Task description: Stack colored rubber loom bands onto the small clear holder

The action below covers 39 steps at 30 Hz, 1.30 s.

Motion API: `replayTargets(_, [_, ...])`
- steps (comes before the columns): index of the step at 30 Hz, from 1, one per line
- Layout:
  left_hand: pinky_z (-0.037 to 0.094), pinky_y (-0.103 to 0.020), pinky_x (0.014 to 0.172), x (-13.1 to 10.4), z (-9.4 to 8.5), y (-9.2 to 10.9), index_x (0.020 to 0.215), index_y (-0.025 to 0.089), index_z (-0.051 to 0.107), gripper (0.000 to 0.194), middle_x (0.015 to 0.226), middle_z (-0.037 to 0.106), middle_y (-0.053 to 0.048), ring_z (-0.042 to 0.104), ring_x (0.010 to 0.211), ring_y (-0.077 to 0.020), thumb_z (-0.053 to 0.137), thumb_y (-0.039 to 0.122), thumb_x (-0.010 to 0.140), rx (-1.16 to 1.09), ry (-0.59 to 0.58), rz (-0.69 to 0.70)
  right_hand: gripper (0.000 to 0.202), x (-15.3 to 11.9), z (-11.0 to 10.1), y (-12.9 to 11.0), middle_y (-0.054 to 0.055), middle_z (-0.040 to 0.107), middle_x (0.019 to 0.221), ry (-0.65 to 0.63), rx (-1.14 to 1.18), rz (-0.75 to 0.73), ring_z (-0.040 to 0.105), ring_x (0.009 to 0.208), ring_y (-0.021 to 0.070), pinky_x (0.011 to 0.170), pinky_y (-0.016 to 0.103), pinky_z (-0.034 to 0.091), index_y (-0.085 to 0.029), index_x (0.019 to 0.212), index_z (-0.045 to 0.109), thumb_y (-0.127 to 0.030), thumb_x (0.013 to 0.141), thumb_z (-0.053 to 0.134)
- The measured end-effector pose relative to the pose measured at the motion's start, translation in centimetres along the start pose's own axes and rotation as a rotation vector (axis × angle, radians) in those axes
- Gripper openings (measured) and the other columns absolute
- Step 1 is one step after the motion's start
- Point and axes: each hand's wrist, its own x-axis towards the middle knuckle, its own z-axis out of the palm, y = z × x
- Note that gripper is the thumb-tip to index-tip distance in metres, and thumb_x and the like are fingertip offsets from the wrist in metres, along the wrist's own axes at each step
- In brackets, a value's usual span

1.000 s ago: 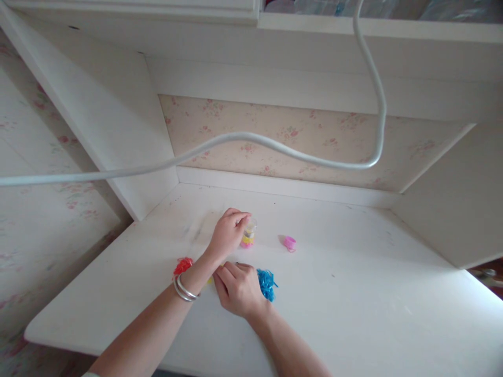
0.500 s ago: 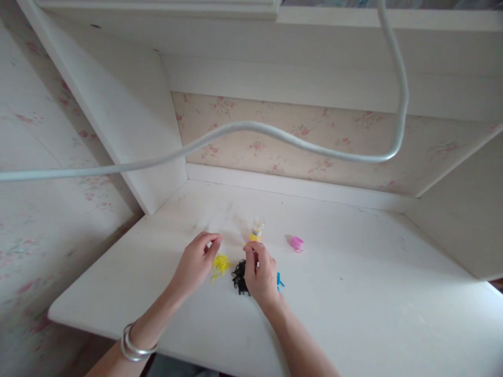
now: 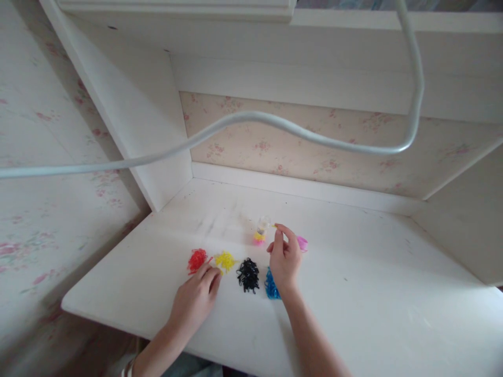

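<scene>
My right hand (image 3: 285, 256) pinches a thin yellow rubber band (image 3: 274, 226) just right of the top of a small clear bottle (image 3: 264, 222). Yellow and pink pieces show in the bottle's lower part. Fingers bent downward and close together, my left hand (image 3: 196, 293) rests at the near edge of a yellow pile of small bands (image 3: 225, 261); what its fingertips hold, if anything, is hidden. A red pile (image 3: 197, 260) lies just beyond that hand. Between the hands is a black pile (image 3: 248, 275), and a blue pile (image 3: 272, 285) is partly covered by my right hand.
A pink ring-like bundle (image 3: 302, 243) lies behind my right hand. The white desk (image 3: 373, 314) has a back panel and side walls, with a shelf above. A pale cable (image 3: 251, 116) crosses the view high in front.
My left hand has moved down to the yellow pile, uncovering the red pile. My right hand has moved right and up beside the bottle's top, uncovering the black pile and more blue bands.
</scene>
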Motion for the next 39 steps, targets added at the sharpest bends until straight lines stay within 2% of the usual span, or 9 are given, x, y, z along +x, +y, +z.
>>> replayTargets(5, [0.052, -0.025, 0.063, -0.2, 0.2, -0.2, 0.094, 0.025, 0.059, 0.020, 0.096, 0.066, -0.003, 0.067, 0.077, -0.0171, 0.039, 0.028, 0.093, -0.021, 0.044, 0.014, 0.031, 0.4, -0.1, 0.2, -0.003, 0.057, 0.062, 0.003, 0.015, 0.048, 0.051, 0.044, 0.0077, 0.043, 0.020, 0.040, -0.017, 0.104, 0.060, -0.042, 0.091, 0.046])
replayTargets(10, [0.052, -0.024, 0.061, -0.6, 0.8, -0.6, 0.096, 0.025, 0.055, 0.020, 0.095, 0.068, -0.003, 0.069, 0.078, -0.0177, 0.036, 0.030, 0.095, -0.084, 0.091, 0.005, 0.032, 0.5, -0.1, 0.1, 0.005, 0.065, 0.086, 0.031, 0.093, 0.079, 0.050, 0.043, 0.0057, 0.039, 0.019, 0.039, -0.017, 0.107, 0.057, -0.043, 0.090, 0.048])
replayTargets(14, [0.053, -0.025, 0.062, -0.4, 1.1, -1.1, 0.097, 0.024, 0.054, 0.019, 0.088, 0.071, -0.001, 0.069, 0.071, -0.0169, 0.037, 0.033, 0.095, -0.172, 0.049, -0.040, 0.030, 0.7, -0.3, 0.1, 0.001, 0.063, 0.071, 0.012, 0.026, 0.046, 0.050, 0.044, 0.0072, 0.041, 0.020, 0.040, -0.017, 0.104, 0.062, -0.041, 0.090, 0.050])
replayTargets(19, [0.055, -0.028, 0.074, -0.1, 1.2, -1.4, 0.103, 0.024, 0.057, 0.022, 0.102, 0.070, -0.005, 0.069, 0.085, -0.0186, 0.042, 0.037, 0.093, -0.239, 0.073, -0.072, 0.024, 1.3, -0.6, 0.0, 0.007, 0.064, 0.098, 0.053, 0.037, -0.049, 0.051, 0.049, 0.0059, 0.045, 0.022, 0.044, -0.017, 0.087, 0.067, -0.037, 0.087, 0.054])
replayTargets(24, [0.055, -0.029, 0.077, 0.1, 1.0, -1.3, 0.101, 0.025, 0.059, 0.022, 0.104, 0.069, -0.005, 0.068, 0.089, -0.0187, 0.044, 0.038, 0.092, -0.277, 0.050, -0.061, 0.023, 1.6, -0.8, 0.1, 0.006, 0.066, 0.096, 0.052, 0.045, -0.046, 0.049, 0.047, 0.0059, 0.045, 0.024, 0.044, -0.018, 0.091, 0.069, -0.037, 0.086, 0.056])
replayTargets(30, [0.054, -0.028, 0.079, 0.3, 0.9, -1.2, 0.099, 0.024, 0.059, 0.021, 0.103, 0.068, -0.003, 0.067, 0.088, -0.0172, 0.044, 0.038, 0.092, -0.301, 0.048, -0.040, 0.024, 2.0, -0.8, 0.3, 0.008, 0.068, 0.091, 0.113, 0.014, -0.133, 0.058, 0.066, 0.0134, 0.058, 0.028, 0.048, -0.018, 0.086, 0.071, -0.037, 0.084, 0.058])
replayTargets(34, [0.055, -0.026, 0.073, 0.5, 0.9, -1.2, 0.097, 0.024, 0.061, 0.020, 0.099, 0.068, -0.002, 0.067, 0.080, -0.0158, 0.046, 0.037, 0.092, -0.314, 0.047, -0.062, 0.017, 2.6, -0.5, 0.3, 0.006, 0.063, 0.088, 0.183, 0.015, -0.167, 0.054, 0.064, 0.0107, 0.060, 0.026, 0.046, -0.018, 0.080, 0.072, -0.033, 0.081, 0.063])
replayTargets(39, [0.054, -0.028, 0.081, 0.6, 0.9, -1.3, 0.097, 0.024, 0.064, 0.022, 0.100, 0.069, -0.003, 0.066, 0.091, -0.0172, 0.047, 0.036, 0.092, -0.327, 0.080, -0.037, 0.016, 3.2, 0.3, 0.4, 0.003, 0.057, 0.088, 0.161, 0.006, -0.154, 0.047, 0.059, 0.0072, 0.054, 0.024, 0.042, -0.019, 0.082, 0.073, -0.033, 0.081, 0.065])
